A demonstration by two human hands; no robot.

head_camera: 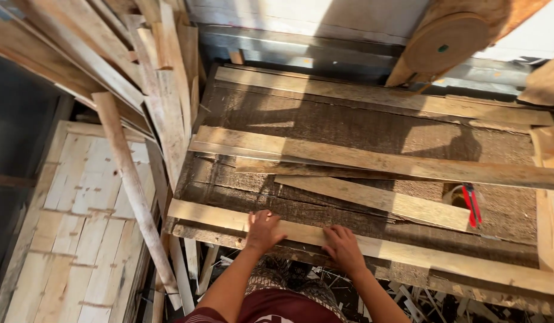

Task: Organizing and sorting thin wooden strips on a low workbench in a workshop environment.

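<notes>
Plank point(408, 254), long and pale, lies along the near edge of the bench point(361, 128), a broad dark worn top; both hands rest on the plank's left part, palms down, fingers spread flat on the wood, gripping nothing; the left hand point(264, 230) sits nearer the plank's left end, the right hand point(344, 246) just beside it toward the middle; beyond the plank, farther across the bench, lie more long boards point(373, 158), one overlapping a shorter slat point(379, 200); left of the bench stands a pale nailed panel point(79, 233) with a rough pole point(133, 191) leaning across it; above the panel a heap of offcuts point(127, 54); past the bench's far edge a round wooden wheel point(446, 40); near the plank's right part, red-handled pliers point(471, 204).
</notes>
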